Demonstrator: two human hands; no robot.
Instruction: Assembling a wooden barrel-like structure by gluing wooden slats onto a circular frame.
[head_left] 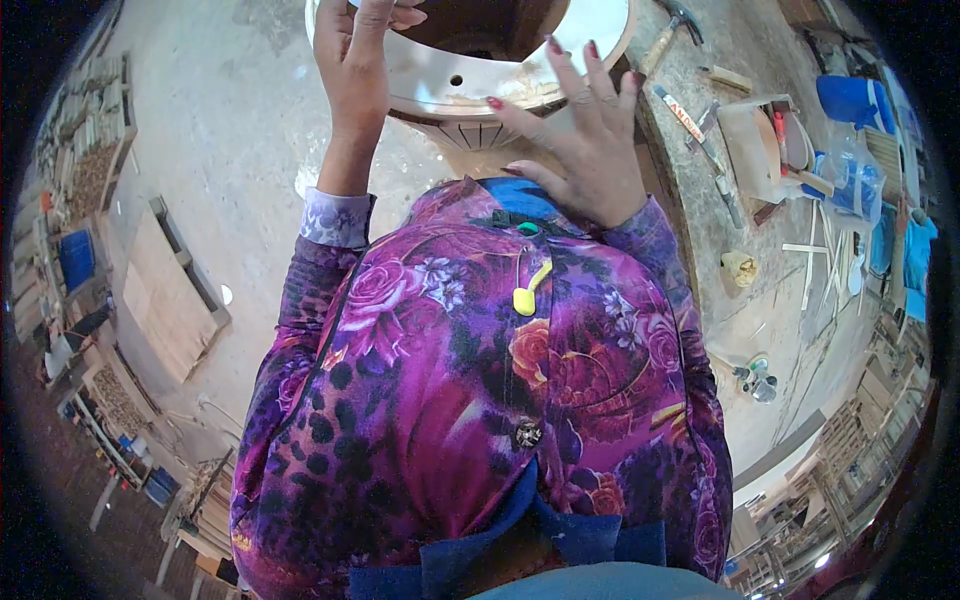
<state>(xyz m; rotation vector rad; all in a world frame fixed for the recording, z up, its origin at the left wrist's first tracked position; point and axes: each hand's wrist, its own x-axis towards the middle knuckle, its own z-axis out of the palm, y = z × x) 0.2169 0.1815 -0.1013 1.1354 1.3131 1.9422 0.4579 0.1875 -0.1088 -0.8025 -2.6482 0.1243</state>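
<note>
At the top of the head view stands a round, off-white piece (pixel 512 78) like a broad ring, with a large dark opening and a small drilled hole in its rim. Dark grooves run down the tan part (pixel 470 134) beneath the rim. My left hand (pixel 356 65) is at the left side of the ring, its fingers curled on something pale that the upper picture edge mostly cuts off. With fingers spread and nothing in them, my right hand (pixel 590 150) hovers by the ring's near right rim; whether a fingertip touches it, I cannot tell.
On the worktop at right lie a hammer (pixel 668 42), a long labelled stick (pixel 682 114), a wooden box (pixel 750 150), a yellowish roll (pixel 740 268) and thin white strips (pixel 825 262). To the left, a flat board (pixel 172 290) rests on the floor near stacked wood (pixel 100 130).
</note>
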